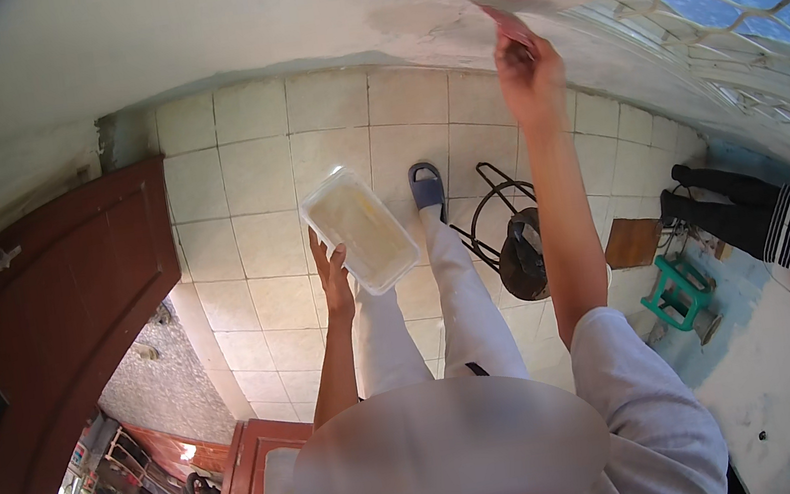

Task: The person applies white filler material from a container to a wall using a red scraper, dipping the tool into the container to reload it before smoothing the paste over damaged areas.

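Note:
My left hand (333, 276) grips a clear rectangular plastic container (356, 222) from its side; something pale shows inside it. My right hand (530, 76) is raised, fingers closed on a red putty knife (504, 19), whose wide blade lies at a patchy area of the pale wall (408, 15). Whether the blade touches the wall I cannot tell for sure.
A black stool (523, 259) stands beside my legs on tiles (257, 165). A brown door (62, 248) is left. At right are a barred window (718, 30), a green plastic stool (679, 293) and another person (782, 233) in a striped top.

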`<state>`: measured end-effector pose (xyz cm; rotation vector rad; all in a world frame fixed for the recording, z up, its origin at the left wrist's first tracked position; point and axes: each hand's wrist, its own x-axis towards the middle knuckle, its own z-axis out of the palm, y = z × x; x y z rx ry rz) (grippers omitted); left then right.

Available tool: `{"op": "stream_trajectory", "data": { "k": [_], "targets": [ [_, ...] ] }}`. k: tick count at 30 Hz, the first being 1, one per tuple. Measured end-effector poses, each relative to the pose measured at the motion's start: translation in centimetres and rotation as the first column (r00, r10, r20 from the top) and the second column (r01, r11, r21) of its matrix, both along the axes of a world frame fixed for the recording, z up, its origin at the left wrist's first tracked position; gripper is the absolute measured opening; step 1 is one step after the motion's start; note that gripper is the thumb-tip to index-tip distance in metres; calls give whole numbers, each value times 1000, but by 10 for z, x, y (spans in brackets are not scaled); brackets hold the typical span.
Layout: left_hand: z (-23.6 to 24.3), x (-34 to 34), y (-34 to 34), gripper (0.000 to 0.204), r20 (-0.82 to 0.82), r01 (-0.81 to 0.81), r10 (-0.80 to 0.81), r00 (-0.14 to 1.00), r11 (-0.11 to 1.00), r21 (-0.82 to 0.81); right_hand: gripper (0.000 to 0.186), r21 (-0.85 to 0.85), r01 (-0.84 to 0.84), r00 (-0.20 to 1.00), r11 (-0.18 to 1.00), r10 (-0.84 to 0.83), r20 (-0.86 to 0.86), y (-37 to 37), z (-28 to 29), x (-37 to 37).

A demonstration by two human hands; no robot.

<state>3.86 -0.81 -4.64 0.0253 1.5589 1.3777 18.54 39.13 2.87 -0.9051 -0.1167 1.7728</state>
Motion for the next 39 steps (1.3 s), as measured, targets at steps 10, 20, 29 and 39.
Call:
{"op": "stream_trajectory", "data": {
  "k": [10, 20, 29, 39],
  "targets": [
    [-5, 5, 10, 91, 27, 0, 0, 1000, 1000, 8, 21, -231, -159, 892, 960, 240, 383, -49, -142, 15],
    [11, 7, 15, 87, 15, -57, 57, 998, 998, 30, 17, -394, -228, 955, 890, 283, 86, -28, -217, -98],
    [7, 8, -9, 87, 17, -76, 77, 997, 996, -52, 23, 10, -159, 987, 987, 158, 40, -7, -15, -71],
    [2, 15, -14, 84, 52, -93, 96, 994, 994, -53, 15, -67, 92, 964, 993, -72, 255, -41, -39, 26]
  ]
}}
